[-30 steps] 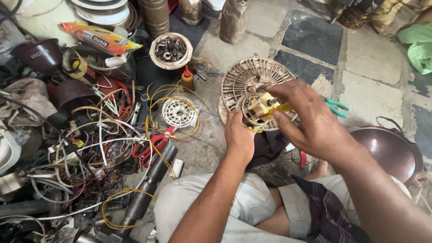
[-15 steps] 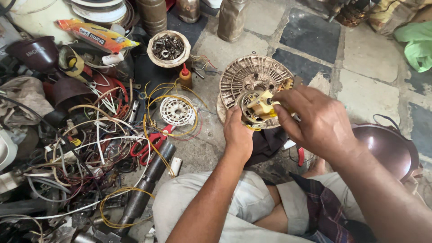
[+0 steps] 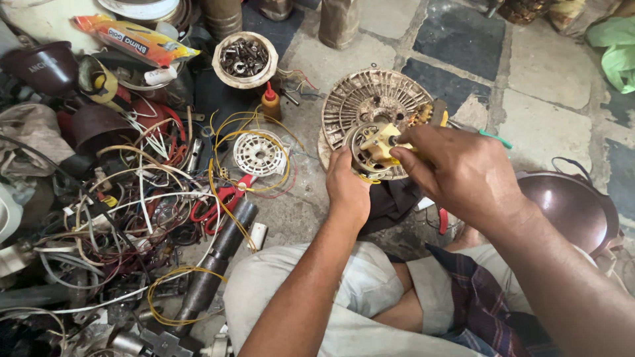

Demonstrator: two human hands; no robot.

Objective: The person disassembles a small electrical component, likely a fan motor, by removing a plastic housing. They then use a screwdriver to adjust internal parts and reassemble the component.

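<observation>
My left hand (image 3: 347, 188) cups the round, dusty, ribbed metal fan motor (image 3: 374, 122) from below on the stone floor; my right hand (image 3: 456, 175) fingertips are pinched closed on its cream plastic hub (image 3: 378, 142), copper windings ringed around it

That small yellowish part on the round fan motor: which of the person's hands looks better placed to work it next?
Probably the right hand: its fingertips already pinch the yellowish part from above. The left hand sits below, steadying the motor.
</observation>
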